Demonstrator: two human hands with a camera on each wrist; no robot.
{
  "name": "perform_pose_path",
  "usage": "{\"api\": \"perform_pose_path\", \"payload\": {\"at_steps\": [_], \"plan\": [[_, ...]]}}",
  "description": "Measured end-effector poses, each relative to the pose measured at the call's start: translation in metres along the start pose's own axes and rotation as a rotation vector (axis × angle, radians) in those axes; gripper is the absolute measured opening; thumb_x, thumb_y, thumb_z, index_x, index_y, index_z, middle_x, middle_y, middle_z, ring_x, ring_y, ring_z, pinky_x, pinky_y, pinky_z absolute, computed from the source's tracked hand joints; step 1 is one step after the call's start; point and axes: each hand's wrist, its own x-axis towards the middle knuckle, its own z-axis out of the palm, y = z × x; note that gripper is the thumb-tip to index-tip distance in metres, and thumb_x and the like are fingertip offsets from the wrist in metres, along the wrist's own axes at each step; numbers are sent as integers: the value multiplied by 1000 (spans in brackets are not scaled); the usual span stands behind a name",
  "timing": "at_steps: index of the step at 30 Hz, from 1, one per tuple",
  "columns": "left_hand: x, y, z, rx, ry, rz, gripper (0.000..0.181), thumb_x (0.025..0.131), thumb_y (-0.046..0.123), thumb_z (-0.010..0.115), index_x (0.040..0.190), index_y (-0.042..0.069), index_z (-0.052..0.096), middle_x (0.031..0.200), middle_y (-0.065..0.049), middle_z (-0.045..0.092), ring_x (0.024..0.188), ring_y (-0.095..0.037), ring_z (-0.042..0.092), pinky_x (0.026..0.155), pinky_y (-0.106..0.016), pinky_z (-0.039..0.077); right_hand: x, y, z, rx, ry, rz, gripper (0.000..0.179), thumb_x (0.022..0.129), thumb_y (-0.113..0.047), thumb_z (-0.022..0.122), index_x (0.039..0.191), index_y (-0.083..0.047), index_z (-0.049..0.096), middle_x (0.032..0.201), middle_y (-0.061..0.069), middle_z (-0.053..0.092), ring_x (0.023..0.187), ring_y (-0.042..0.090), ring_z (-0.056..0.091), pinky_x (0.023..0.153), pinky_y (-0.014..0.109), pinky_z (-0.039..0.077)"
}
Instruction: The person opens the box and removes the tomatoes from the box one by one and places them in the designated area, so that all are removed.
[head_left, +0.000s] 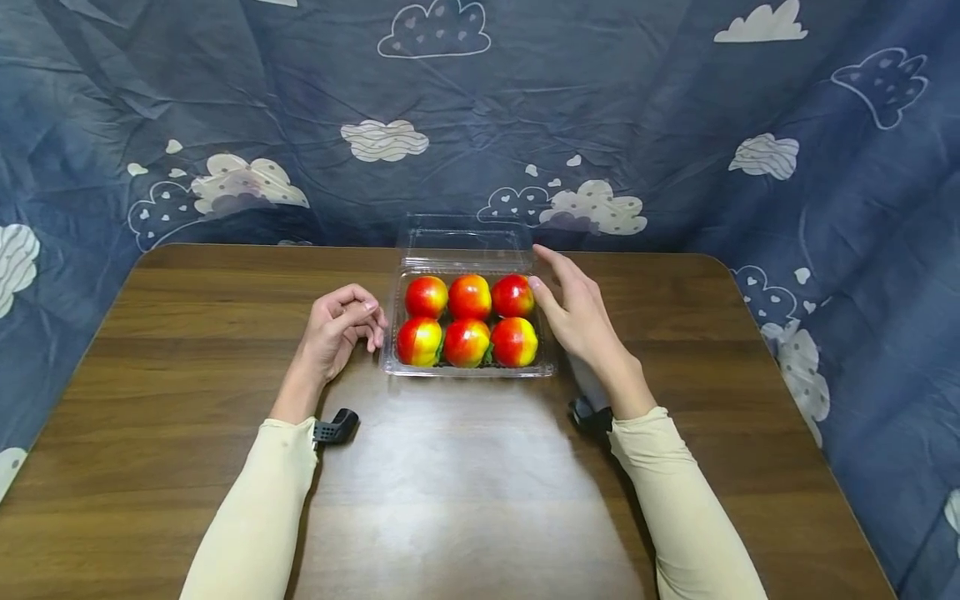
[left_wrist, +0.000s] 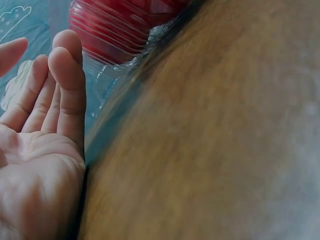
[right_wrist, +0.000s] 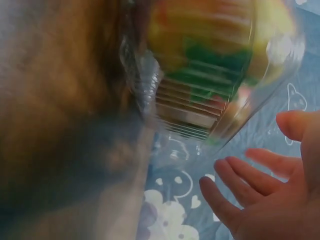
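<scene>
1. While my two hands flank it, the clear container [head_left: 468,372] rests on the surface [head_left: 465,475] between them, toward the far edge; its long axis runs left to right.
2. Lid [head_left: 468,242]: raised along the container's far side, apparently hinged there, and leaning back before the patterned curtain [head_left: 600,92]. The top is therefore uncovered.
3. Contents: six red-and-yellow fruits [head_left: 469,297], set in two rows of three, one row far and one near. Some green shows between those of the near row.
4. Left hand [head_left: 333,327]: my fingers are loosely bent and grasp nothing. The container lies directly to their right, its left wall just beside the fingertips; whether they touch it, I cannot tell.
5. Right hand [head_left: 581,317]: my fingers are released and extended, with the thumb held apart and nothing between. They point toward the far right corner, so that the container lies to their left. The topmost fingertip appears beside the lid's right edge; contact there is uncertain.
6. Governing relation, as I judge it: the lid is to the left of my right fingers, but far and to the right of my left ones. The right hand is accordingly the nearer to the lid, whereas the left is nearer to the container's left wall.
</scene>
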Motion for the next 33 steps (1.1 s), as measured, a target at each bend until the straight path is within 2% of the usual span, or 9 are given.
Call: {"api": "perform_pose_path", "payload": {"at_steps": [7, 12, 16, 23, 28, 33], "plan": [[2, 0, 3, 18, 28, 28, 7, 101, -10, 53, 104, -8, 59, 80, -17, 69, 54, -26, 59, 47, -27, 53, -23, 2, -1, -6, -18, -8, 58, 106, -28, 62, 158, -9, 46, 159, 13, 51, 143, 34, 53, 117, 55, 46], [0, 2, 2, 59, 25, 14, 21, 101, -11, 53, 122, -14, 55, 83, -14, 70, 56, -25, 60, 49, -26, 54, -34, 3, -2, -17, -37, -4, 60, 105, -31, 63, 159, -12, 45, 160, 11, 50, 143, 33, 52, 118, 55, 46], [-2, 2, 4, 93, 1, -9, 27, 100, -13, 55, 127, -14, 56, 85, -11, 71, 58, -24, 59, 50, -26, 55, -38, 1, -5, -23, -45, -7, 62, 105, -34, 64, 159, -12, 45, 161, 8, 50, 143, 31, 53, 117, 54, 47], [-2, 3, 5, 103, -45, -22, 33, 97, -15, 59, 129, -15, 54, 89, -10, 71, 60, -24, 59, 53, -25, 57, -39, -10, -6, -22, 1, -104, 67, 96, -33, 76, 155, -11, 50, 158, 6, 52, 146, 26, 50, 122, 54, 41], [-1, 2, 5, 117, -72, -24, 36, 96, -15, 62, 131, -13, 54, 89, -9, 72, 59, -23, 60, 53, -25, 57, -39, -14, -6, 4, 39, -188, 63, 88, -32, 85, 143, -10, 62, 144, 5, 62, 135, 23, 57, 114, 50, 48], [-1, 1, 4, 130, -86, -39, 36, 97, -13, 63, 132, -10, 58, 89, -9, 72, 60, -22, 62, 54, -24, 57, -42, -14, -2, -25, -37, -223, 52, 85, -33, 88, 128, -10, 71, 126, 4, 67, 120, 22, 59, 102, 46, 55]]}}
